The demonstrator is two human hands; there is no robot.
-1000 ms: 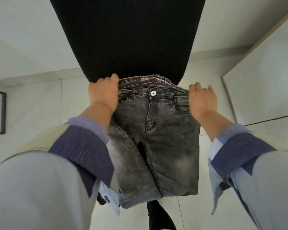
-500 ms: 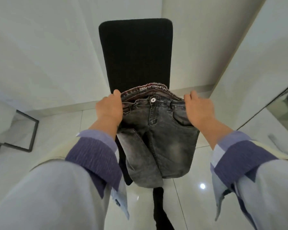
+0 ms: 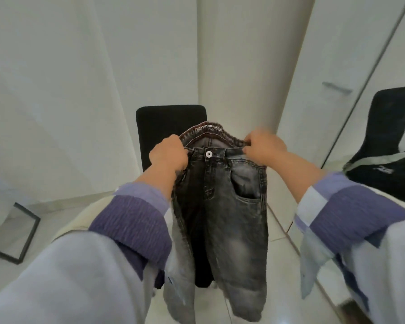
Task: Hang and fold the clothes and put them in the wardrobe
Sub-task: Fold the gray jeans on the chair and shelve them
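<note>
Between the white wall on the left and the mirrored wardrobe door [image 3: 369,127] on the right, open tiled floor [image 3: 278,258] lies near, with a black fabric chair back [image 3: 159,127] standing farther off. Both forearms reach forward from rolled purple cuffs. The left hand [image 3: 168,155] and right hand [image 3: 264,146] each curl around the waistband of the faded dark grey denim jeans [image 3: 232,206], which hang down in front of the chair, front button facing near.

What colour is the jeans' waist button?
Silvery white, on the jeans waistband; head view shows it best.
</note>
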